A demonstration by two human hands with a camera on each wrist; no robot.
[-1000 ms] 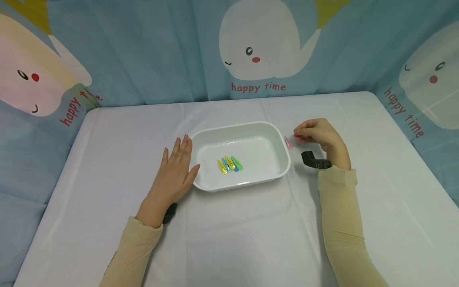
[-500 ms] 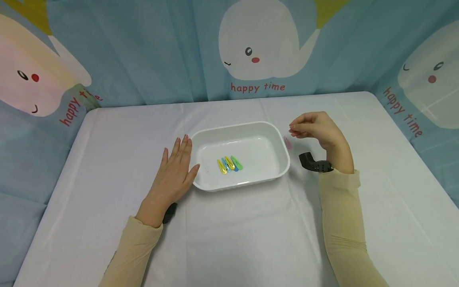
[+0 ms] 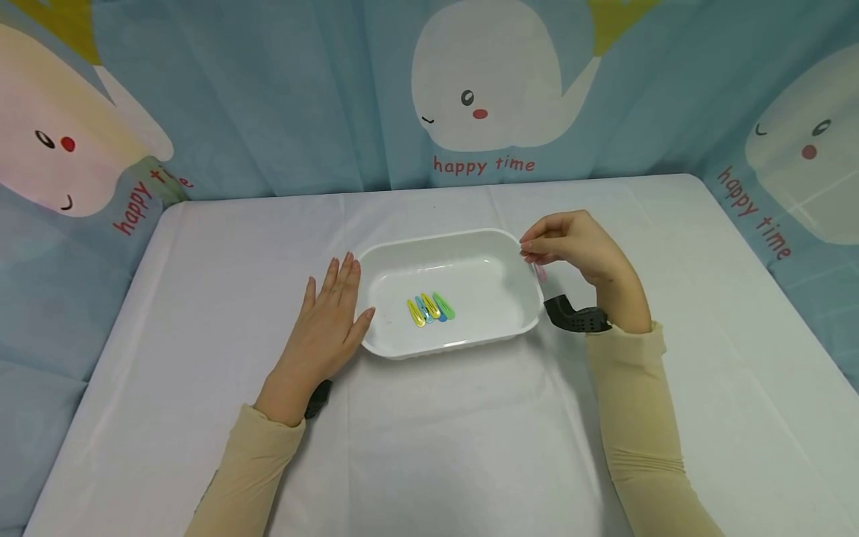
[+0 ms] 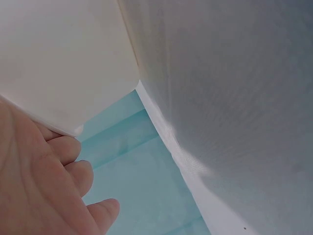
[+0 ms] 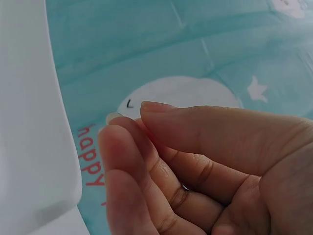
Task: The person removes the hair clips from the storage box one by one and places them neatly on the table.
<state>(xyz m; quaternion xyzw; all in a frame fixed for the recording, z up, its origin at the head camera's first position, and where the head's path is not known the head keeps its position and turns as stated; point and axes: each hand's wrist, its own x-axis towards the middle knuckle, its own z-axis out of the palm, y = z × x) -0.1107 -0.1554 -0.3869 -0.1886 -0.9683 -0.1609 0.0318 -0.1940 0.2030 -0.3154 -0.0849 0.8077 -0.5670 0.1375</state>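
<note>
Five slim snap hair clips [image 3: 430, 307], glossy and pointed-oval in outline, lie in a close, partly overlapping row in the white tray [image 3: 483, 317], left of its centre. From left to right: a yellow clip [image 3: 415, 312], a light-blue clip [image 3: 423, 309], a second yellow clip, a darker blue clip [image 3: 442, 317], largely covered, and a green clip [image 3: 444, 306]. A pink clip [image 3: 541, 274] shows just outside the tray's right edge, partly hidden by the right hand [image 3: 570, 242].

The right hand is positioned at the tray's back right corner, fingers bent, thumb close to the index finger; whether anything is held between them cannot be told. The left hand [image 3: 321, 321] has its fingers extended, grips nothing, and touches the tray's left edge.

The head view shows the backs of both hands and the tray interior. The left wrist view shows the left palm and the tray's smooth outer surface. The right wrist view shows the inner side of the right fingers beside the tray wall.

The tray rests on a desk with a white cloth [image 3: 443, 447]; a blue whale-print curtain [image 3: 322, 97] stands beyond the desk's back edge.
</note>
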